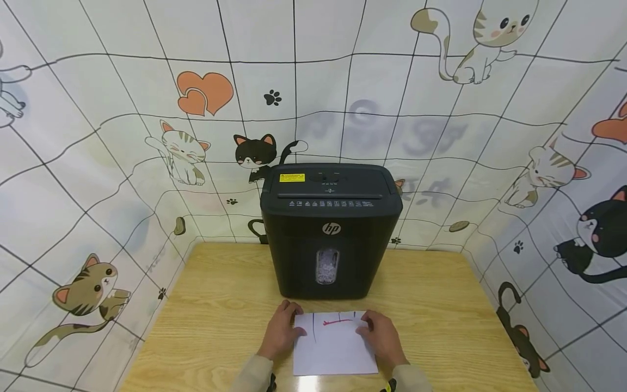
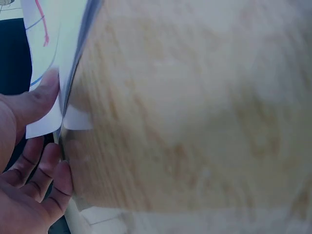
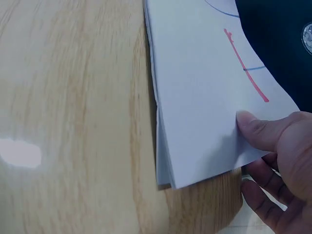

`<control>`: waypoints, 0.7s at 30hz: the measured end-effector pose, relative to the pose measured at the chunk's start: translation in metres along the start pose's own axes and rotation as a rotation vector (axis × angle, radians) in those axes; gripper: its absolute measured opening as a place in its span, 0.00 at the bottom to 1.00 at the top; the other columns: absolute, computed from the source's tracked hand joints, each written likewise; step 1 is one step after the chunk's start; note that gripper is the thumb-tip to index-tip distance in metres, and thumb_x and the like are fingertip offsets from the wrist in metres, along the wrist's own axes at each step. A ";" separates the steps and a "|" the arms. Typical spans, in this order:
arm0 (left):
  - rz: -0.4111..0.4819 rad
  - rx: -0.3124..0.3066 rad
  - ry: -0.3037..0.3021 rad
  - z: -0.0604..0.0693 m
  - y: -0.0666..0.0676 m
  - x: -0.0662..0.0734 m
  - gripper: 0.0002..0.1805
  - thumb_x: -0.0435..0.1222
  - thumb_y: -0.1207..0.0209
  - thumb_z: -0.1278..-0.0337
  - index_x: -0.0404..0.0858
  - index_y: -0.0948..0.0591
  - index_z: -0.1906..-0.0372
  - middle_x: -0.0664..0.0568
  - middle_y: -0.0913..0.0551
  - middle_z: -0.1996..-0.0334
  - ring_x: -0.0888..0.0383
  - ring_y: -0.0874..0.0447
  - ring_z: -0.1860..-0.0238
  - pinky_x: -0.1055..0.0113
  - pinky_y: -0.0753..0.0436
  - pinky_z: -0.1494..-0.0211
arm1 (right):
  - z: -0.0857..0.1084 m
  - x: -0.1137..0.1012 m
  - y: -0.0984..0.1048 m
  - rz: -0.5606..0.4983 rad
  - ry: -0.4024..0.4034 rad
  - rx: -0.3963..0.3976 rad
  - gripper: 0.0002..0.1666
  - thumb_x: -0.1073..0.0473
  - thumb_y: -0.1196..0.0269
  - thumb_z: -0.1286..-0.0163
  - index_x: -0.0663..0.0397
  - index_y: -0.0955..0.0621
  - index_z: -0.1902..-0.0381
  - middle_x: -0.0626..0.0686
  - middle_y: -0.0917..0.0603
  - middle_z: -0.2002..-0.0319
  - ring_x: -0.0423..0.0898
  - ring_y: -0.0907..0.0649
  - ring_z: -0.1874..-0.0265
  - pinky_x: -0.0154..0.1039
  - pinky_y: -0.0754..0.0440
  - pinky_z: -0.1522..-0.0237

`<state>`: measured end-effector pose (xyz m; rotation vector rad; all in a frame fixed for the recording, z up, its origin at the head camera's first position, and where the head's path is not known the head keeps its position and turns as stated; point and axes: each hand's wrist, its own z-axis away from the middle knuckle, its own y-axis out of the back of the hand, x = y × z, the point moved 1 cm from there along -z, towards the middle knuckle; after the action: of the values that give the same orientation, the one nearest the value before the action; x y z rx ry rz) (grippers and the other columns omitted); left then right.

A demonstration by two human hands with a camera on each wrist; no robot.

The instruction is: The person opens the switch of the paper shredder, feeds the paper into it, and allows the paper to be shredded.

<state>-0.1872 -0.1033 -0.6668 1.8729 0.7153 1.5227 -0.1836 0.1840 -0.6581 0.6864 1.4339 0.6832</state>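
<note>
White folded paper [image 1: 335,351], marked with red and blue pen strokes, lies on the wooden table in front of a black HP paper shredder [image 1: 299,245]. At its far left corner my left hand [image 1: 281,329] pinches the paper, thumb on top and other fingers at or under the edge. My right hand [image 1: 384,335] grips the far right corner the same way. In the right wrist view, the paper [image 3: 200,112] shows more than one layer, slightly apart at one end. Index fingers are partly hidden by the sheet in both wrist views.
The shredder's feed slot [image 1: 330,196] runs across its top, and its small window [image 1: 327,267] shows white shreds inside. Bare wooden table [image 1: 210,326] extends to both sides. A cat-print curtain [image 1: 117,179] surrounds the table at the back and sides.
</note>
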 end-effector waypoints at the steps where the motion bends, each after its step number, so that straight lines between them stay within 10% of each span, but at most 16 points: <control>1: 0.001 0.007 -0.001 0.000 0.000 0.000 0.24 0.34 0.20 0.63 0.41 0.18 0.56 0.52 0.21 0.56 0.57 0.21 0.57 0.55 0.18 0.50 | 0.000 0.000 0.000 -0.006 -0.010 0.006 0.10 0.61 0.24 0.41 0.50 0.15 0.63 0.45 0.19 0.70 0.42 0.25 0.70 0.38 0.28 0.67; 21: 0.239 0.081 0.050 0.001 0.003 -0.008 0.08 0.33 0.30 0.41 0.44 0.18 0.69 0.58 0.18 0.70 0.67 0.24 0.68 0.72 0.23 0.64 | 0.004 0.003 0.008 -0.156 0.011 -0.002 0.09 0.56 0.29 0.33 0.50 0.15 0.72 0.44 0.22 0.76 0.39 0.27 0.74 0.33 0.31 0.74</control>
<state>-0.1873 -0.1116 -0.6702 2.0467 0.5999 1.7157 -0.1796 0.1911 -0.6534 0.5633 1.4797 0.5670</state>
